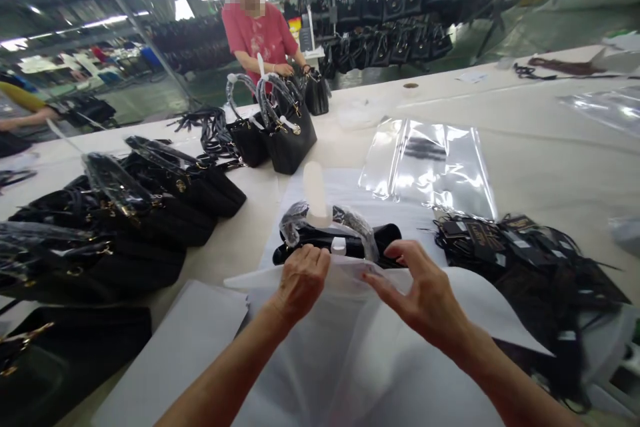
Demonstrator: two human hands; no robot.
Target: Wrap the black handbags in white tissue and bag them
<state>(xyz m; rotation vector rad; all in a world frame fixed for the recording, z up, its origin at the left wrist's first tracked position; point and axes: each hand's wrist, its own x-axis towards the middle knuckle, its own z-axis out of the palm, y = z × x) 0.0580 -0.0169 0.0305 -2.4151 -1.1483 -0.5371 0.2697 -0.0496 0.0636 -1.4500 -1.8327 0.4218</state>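
Handbag (pixel 356 249): black, handles wrapped
Left hand (pixel 303 280): closed on translucent film (pixel 345 337), handbag's near side
Right hand (pixel 427 293): fingers wide, near handbag's right end

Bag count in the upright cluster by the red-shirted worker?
3 distinguishable: the front bag, with a round gold emblem; the left bag, partly behind it; the rear bag, farther back to the right. More may be hidden behind them.

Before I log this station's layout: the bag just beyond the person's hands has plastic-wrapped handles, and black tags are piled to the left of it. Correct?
Not left: the head view shows the black tags piled to the right of the bag. Its handles are indeed plastic-wrapped.
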